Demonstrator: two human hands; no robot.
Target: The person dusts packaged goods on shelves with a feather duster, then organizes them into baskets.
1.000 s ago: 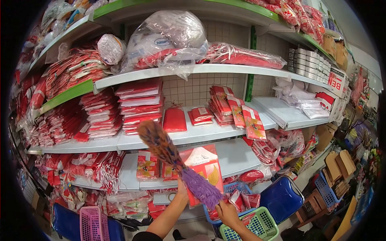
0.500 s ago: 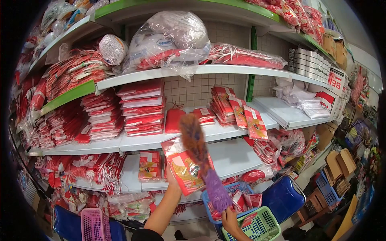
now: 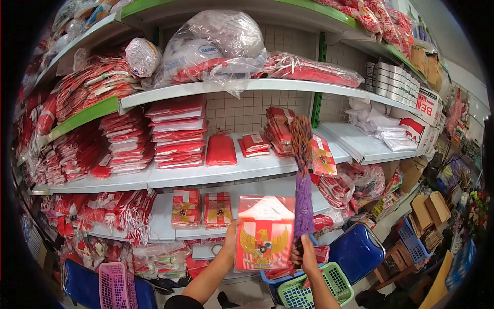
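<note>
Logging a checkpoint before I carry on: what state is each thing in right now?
Left hand: gripping the left edge of the Garuda packet.
Garuda packet: plastic-wrapped, held upright, emblem facing out.
Right hand: closed around the handle of the feather duster.
Feather duster: held upright, brown tip up.
Green basket: upright, open-topped.

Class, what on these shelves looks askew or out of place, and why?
On the middle shelf, beside the feather duster, one red packet leans over the front edge. Above, a bulging plastic bag droops past its shelf lip.
</note>
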